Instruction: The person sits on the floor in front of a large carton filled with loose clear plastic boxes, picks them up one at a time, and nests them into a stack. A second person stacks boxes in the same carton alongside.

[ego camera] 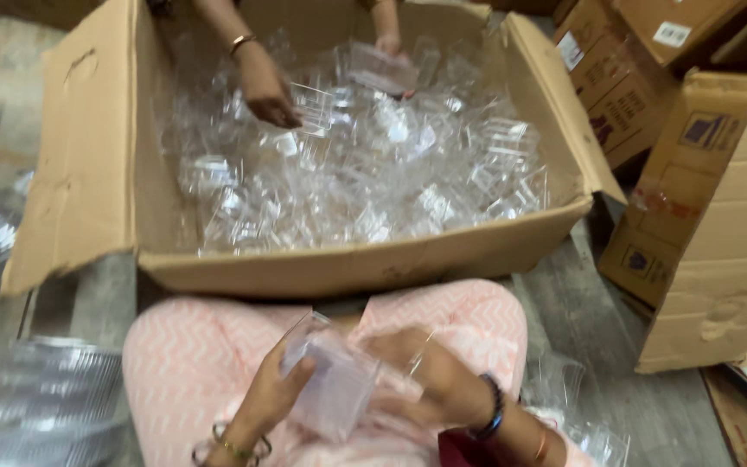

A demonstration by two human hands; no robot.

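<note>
Head view: the left hand point(274, 393) is raised over the lap with the palm turned inward, thumb on top and fingers curled round the left side of a clear plastic box point(332, 389); the grip is closed on it. The right hand point(430, 376) meets the same box from the right, fingers bent and spread over its far side, so the box is held between both hands just above the knees. The image is blurred here, so the exact finger placement on the right cannot be told. The left wrist carries thin bangles point(233, 448); the right wrist carries a dark band point(493, 408). The lap is covered by pink cloth with a white zigzag pattern point(192, 355). Directly ahead, touching the knees, stands a large open cardboard carton point(347, 264) filled with a heap of clear plastic boxes point(365, 173). At its far side, another person's hands reach in: one hand point(268, 86) hangs fingers-down over the heap, the other hand point(388, 45) holds a clear piece. The carton stands on a grey plank floor point(650, 406). More cardboard cartons point(719, 216) are stacked at the right. Stacks of clear plastic point(45, 402) lie at the left.
</note>
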